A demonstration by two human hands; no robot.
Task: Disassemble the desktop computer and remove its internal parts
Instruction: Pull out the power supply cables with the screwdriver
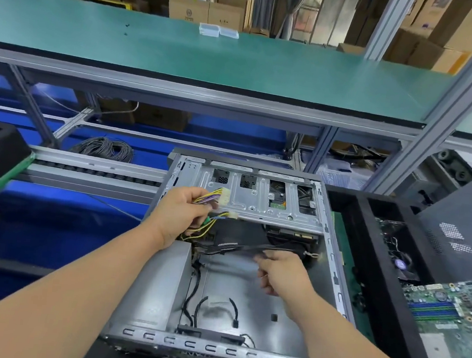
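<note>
Left hand (181,215) grips a bundle of yellow and purple power cables (209,201) ending in white connectors, fingers curled round it, above the open computer case (335,246). Right hand (283,273) pinches a black cable (251,249) inside the case, below the drive cage (259,198). The grey power supply (158,281) sits at the case's left. A removed motherboard (452,315) lies at right.
</note>
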